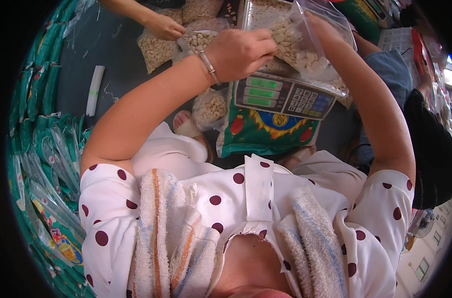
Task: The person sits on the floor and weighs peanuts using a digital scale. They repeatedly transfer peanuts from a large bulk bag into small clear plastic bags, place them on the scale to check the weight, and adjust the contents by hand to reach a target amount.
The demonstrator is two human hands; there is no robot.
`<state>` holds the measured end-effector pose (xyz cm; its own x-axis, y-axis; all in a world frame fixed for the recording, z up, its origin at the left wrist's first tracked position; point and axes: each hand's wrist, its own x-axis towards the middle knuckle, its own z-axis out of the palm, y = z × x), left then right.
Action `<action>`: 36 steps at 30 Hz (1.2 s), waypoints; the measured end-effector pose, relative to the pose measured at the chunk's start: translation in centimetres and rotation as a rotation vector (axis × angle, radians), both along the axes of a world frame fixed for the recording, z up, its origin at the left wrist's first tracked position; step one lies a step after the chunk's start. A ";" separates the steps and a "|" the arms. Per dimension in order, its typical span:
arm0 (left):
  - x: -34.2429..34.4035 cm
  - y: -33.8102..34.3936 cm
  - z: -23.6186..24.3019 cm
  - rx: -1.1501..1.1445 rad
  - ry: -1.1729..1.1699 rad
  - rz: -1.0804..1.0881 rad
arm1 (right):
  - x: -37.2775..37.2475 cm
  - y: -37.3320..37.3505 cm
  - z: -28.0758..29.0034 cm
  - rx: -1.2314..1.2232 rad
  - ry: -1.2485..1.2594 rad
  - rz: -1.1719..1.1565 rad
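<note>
A clear plastic bag (285, 42) of pale flat seeds rests on the metal pan of a digital scale (241, 94). My right hand (321, 29) is closed on the bag's upper part, partly seen through the plastic. My left hand (243, 53), with a bracelet at the wrist, hangs over the scale's near left side. Its fingers are curled together at the bag's left edge; whether something small is in them is hidden. Loose seeds lie on the pan. Under the scale is a green printed sack (270, 130).
Another person's hand (165, 27) reaches in from the top left, over several filled seed bags (156, 50). One more filled bag (209, 108) sits left of the scale. A white roll (94, 91) lies farther left. Stacked green packaging (47, 169) lines the left side.
</note>
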<state>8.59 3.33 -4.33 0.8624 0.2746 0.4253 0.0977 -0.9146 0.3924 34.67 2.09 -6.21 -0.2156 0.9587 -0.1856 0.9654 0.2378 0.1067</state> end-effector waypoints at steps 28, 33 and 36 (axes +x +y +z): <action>-11.0 -1.8 -14.7 -0.469 0.935 0.078 | -13.2 -9.6 6.3 -0.716 1.454 -0.589; -12.4 -2.1 -13.4 -0.538 0.865 0.054 | -18.6 -10.4 -3.6 -1.037 1.682 -0.949; -14.1 -2.4 -13.6 -0.561 0.825 0.055 | -21.6 -10.0 -10.0 -1.066 1.702 -0.991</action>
<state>-5.54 0.95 -17.93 0.8096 0.3008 -0.5041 0.5709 -0.6036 0.5566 13.11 -7.96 -16.20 -0.3480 0.5359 -0.7692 -0.2009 -0.8441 -0.4972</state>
